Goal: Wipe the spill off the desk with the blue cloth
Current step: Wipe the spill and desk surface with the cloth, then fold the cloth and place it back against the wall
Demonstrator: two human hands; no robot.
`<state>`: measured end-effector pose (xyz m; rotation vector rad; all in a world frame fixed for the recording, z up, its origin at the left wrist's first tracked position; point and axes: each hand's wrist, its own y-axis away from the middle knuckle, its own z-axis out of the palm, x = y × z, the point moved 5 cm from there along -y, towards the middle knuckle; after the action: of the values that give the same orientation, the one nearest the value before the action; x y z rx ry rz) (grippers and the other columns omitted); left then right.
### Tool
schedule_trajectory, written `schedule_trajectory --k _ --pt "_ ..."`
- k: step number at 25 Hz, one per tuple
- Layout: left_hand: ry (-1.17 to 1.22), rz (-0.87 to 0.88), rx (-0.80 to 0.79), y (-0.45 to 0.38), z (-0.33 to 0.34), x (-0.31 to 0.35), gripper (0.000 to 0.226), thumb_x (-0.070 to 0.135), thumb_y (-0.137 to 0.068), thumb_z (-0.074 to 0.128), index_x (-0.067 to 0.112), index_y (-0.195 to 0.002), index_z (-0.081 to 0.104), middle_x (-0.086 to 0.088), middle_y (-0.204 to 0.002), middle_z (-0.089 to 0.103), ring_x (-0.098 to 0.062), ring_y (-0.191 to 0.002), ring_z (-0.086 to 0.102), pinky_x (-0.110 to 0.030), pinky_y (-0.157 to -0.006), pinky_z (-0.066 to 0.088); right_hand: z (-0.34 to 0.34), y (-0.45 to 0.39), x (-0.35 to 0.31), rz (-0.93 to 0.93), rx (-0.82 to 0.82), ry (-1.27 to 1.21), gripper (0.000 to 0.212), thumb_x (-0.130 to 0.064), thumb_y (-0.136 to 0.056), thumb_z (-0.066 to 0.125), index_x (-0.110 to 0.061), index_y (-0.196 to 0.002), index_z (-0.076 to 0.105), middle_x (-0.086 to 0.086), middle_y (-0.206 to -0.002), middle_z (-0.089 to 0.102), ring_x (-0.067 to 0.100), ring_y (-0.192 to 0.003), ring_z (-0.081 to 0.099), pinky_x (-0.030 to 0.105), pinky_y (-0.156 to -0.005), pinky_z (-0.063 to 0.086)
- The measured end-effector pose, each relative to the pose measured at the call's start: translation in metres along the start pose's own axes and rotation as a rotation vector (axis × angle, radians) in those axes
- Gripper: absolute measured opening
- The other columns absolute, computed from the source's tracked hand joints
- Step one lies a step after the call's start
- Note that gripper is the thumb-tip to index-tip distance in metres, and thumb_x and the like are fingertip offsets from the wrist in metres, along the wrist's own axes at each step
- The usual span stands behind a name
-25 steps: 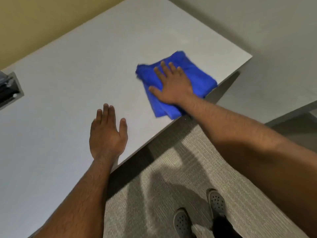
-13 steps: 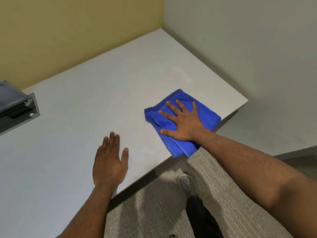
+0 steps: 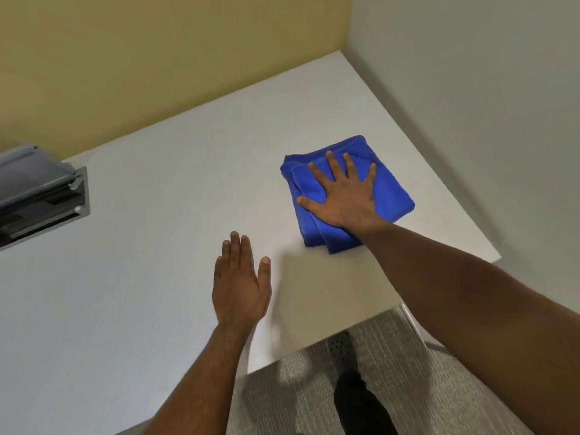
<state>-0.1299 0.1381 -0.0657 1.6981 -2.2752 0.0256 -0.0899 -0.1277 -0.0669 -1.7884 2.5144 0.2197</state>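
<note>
A folded blue cloth (image 3: 389, 189) lies on the white desk (image 3: 150, 262), toward its right side and a little back from the front edge. My right hand (image 3: 343, 196) presses flat on the cloth, fingers spread, covering its middle. My left hand (image 3: 240, 287) rests palm down on the bare desk to the left of the cloth and nearer to me, holding nothing. I can make out no spill on the desk surface.
A grey device (image 3: 37, 196) sits at the desk's left edge. A yellow wall (image 3: 157, 73) runs behind the desk and a white wall (image 3: 470, 89) along its right. Below the front edge are grey carpet (image 3: 282, 400) and my shoe (image 3: 340, 350).
My right hand has slid the cloth away from the front edge, farther onto the desk. The view has tilted up, showing more wall. My left hand stays flat on the desk.
</note>
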Motion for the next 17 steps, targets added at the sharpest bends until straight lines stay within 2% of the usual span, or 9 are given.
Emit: schedule_trajectory --k 6,8,9,11,12,14,15,17 --pt "0.008 -0.065 0.117 -0.024 0.002 0.017 0.071 0.052 -0.098 0.025 0.011 -0.156 0.023 -0.006 -0.166 0.016 -0.024 -0.153 0.013 -0.039 -0.122 0.014 -0.002 -0.04 -0.009 0.028 -0.038 -0.042 0.091 -0.09 -0.071 0.004 -0.042 -0.149 0.001 0.0 -0.162 -0.001 0.031 -0.148 -0.003 0.071 -0.106 -0.008" --pt "0.046 -0.076 0.123 -0.02 0.001 0.016 0.072 0.052 -0.097 0.025 0.011 -0.156 0.023 -0.004 -0.166 0.017 -0.021 -0.153 0.013 -0.037 -0.123 0.013 -0.006 -0.04 -0.01 0.006 -0.079 -0.11 0.093 -0.09 -0.071 0.007 -0.04 -0.149 -0.002 -0.002 -0.162 -0.004 0.028 -0.148 -0.006 0.067 -0.109 -0.008" --pt "0.068 -0.082 0.129 -0.018 -0.001 0.016 0.072 0.052 -0.097 0.027 0.011 -0.155 0.025 -0.004 -0.165 0.018 -0.021 -0.153 0.013 -0.037 -0.123 0.013 -0.012 -0.038 -0.009 0.004 -0.067 -0.183 0.09 -0.088 -0.074 0.011 -0.039 -0.149 0.003 -0.003 -0.162 -0.002 0.026 -0.148 -0.005 0.064 -0.111 -0.007" --pt "0.131 -0.126 0.147 -0.019 -0.008 0.019 0.069 0.048 -0.096 0.034 0.008 -0.152 0.033 -0.006 -0.163 0.026 -0.023 -0.151 0.021 -0.038 -0.122 0.018 -0.034 -0.03 0.003 0.018 0.053 -0.377 0.071 -0.074 -0.085 0.026 -0.033 -0.143 0.032 0.002 -0.159 0.017 0.026 -0.147 0.011 0.058 -0.115 0.004" --pt "0.158 -0.154 0.17 -0.022 -0.013 0.022 0.065 0.044 -0.096 0.041 0.005 -0.148 0.041 -0.01 -0.159 0.035 -0.027 -0.148 0.03 -0.039 -0.12 0.023 -0.049 -0.022 0.014 0.021 0.192 -0.435 0.056 -0.06 -0.089 0.037 -0.026 -0.132 0.048 0.007 -0.152 0.032 0.028 -0.142 0.025 0.055 -0.114 0.016" --pt "0.181 -0.181 0.229 -0.033 -0.025 0.036 0.054 0.039 -0.092 0.05 0.002 -0.131 0.057 -0.018 -0.137 0.059 -0.035 -0.127 0.054 -0.043 -0.108 0.04 -0.074 -0.009 0.045 0.076 0.446 -0.453 0.034 -0.032 -0.086 0.052 -0.014 -0.112 0.063 0.013 -0.127 0.057 0.033 -0.12 0.051 0.047 -0.101 0.038" --pt "0.218 -0.181 0.234 -0.041 -0.029 0.047 0.05 0.039 -0.091 0.053 0.003 -0.124 0.061 -0.016 -0.124 0.067 -0.036 -0.115 0.061 -0.042 -0.099 0.046 -0.08 -0.007 0.061 0.139 0.457 -0.442 0.029 -0.024 -0.084 0.054 -0.011 -0.107 0.065 0.013 -0.117 0.063 0.034 -0.11 0.056 0.043 -0.094 0.042" --pt "0.386 -0.209 0.168 -0.061 -0.034 0.076 0.048 0.042 -0.091 0.057 0.009 -0.126 0.062 -0.009 -0.121 0.07 -0.03 -0.111 0.064 -0.035 -0.091 0.05 -0.08 -0.01 0.083 0.287 0.28 -0.401 0.026 -0.02 -0.083 0.053 -0.01 -0.106 0.061 0.012 -0.106 0.065 0.036 -0.103 0.057 0.04 -0.087 0.043"
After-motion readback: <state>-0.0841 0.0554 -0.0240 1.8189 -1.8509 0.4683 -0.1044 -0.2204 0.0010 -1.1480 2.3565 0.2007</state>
